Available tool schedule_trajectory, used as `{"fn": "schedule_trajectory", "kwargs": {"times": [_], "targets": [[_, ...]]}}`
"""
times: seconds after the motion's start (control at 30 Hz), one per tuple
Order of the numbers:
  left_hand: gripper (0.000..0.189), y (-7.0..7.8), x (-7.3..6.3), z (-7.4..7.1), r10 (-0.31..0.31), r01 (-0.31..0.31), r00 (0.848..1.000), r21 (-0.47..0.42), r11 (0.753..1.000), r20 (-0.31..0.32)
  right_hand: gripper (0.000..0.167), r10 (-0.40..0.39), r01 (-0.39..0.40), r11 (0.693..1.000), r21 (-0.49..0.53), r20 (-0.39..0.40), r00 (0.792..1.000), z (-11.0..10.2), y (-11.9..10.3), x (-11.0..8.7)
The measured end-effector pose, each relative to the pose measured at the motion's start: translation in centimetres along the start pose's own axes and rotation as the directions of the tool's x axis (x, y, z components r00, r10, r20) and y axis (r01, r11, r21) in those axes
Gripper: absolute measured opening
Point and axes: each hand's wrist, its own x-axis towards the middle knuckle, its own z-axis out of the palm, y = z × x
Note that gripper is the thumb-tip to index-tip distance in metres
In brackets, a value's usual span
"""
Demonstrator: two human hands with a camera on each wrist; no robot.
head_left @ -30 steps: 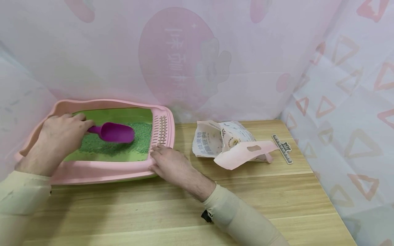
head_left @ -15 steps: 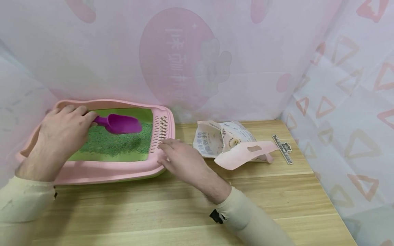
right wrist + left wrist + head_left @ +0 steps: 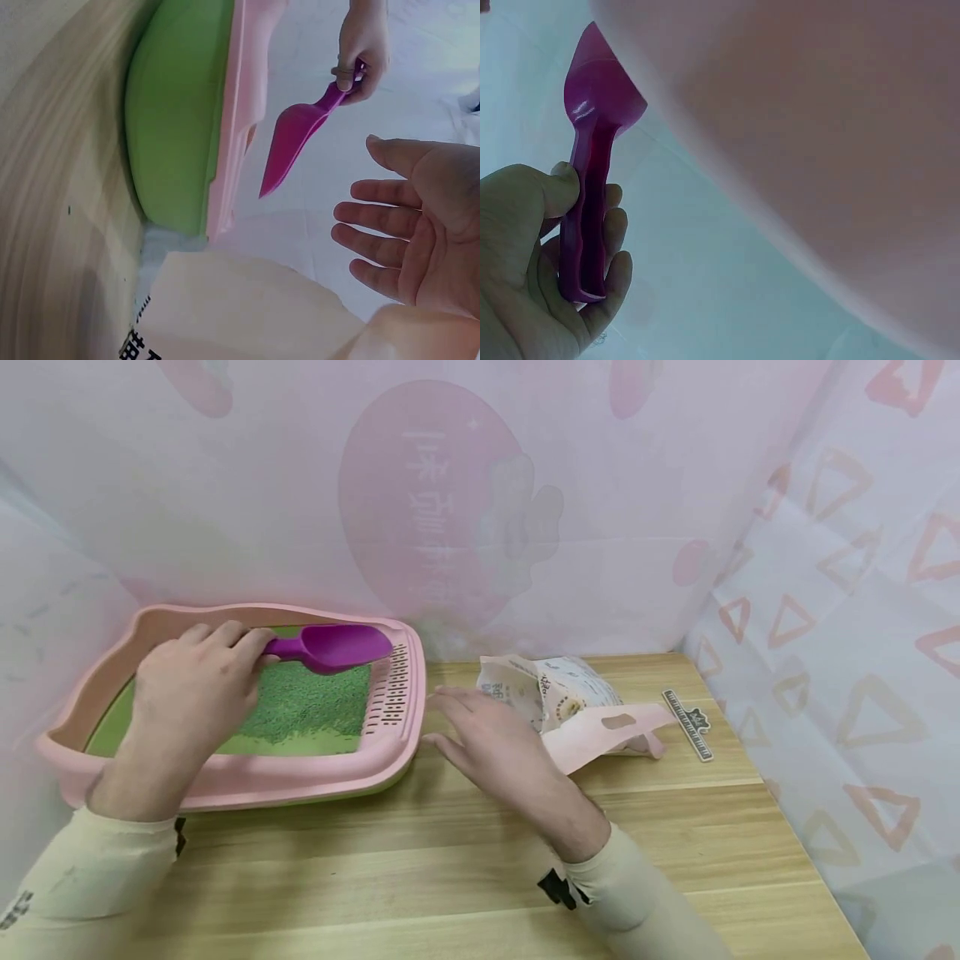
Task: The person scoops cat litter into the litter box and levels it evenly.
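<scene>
My left hand (image 3: 198, 693) grips the handle of a purple scoop (image 3: 347, 647), its fingers wrapped round it in the left wrist view. The scoop hangs above the slotted right end of a pink-rimmed green litter box (image 3: 285, 772). Green granular litter (image 3: 311, 702) covers part of the box floor. My right hand (image 3: 502, 747) is held with fingers extended between the box and an opened paper bag (image 3: 581, 687), holding nothing. In the right wrist view its palm and spread fingers show plainly. What the scoop's bowl contains cannot be made out.
A flat clip with a black-and-white striped bar (image 3: 688, 725) lies right of the bag on the wooden table (image 3: 450, 877). Printed wall coverings (image 3: 637, 568) rise close behind the box and bag and along both sides.
The left hand has lifted the scoop from over the litter and carried it right. The right hand has let go of the box's rim and moved right toward the bag.
</scene>
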Motion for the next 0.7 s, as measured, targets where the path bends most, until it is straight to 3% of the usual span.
{"fn": "schedule_trajectory", "kwargs": {"times": [0.17, 0.47, 0.7], "targets": [[0.025, 2.5, 0.1, 0.2, -0.007, 0.008, 1.0, -0.037, 0.999, 0.019, 0.052, 0.006, -0.007, 1.0, -0.018, -0.054, 0.999, -1.1, 0.5, -0.7], [0.023, 7.0, 0.2, 1.4, 0.003, -0.006, 1.0, -0.119, 0.993, -0.025, 0.053, 0.025, -0.026, 1.0, -0.007, -0.116, 0.993, -2.8, 1.6, -1.6], [0.026, 9.5, -0.1, 2.2, -0.003, 0.009, 0.999, -0.161, 0.987, 0.038, 0.054, 0.086, -0.085, 0.996, 0.009, -0.109, 0.99, -4.0, 2.8, -2.2]]}}
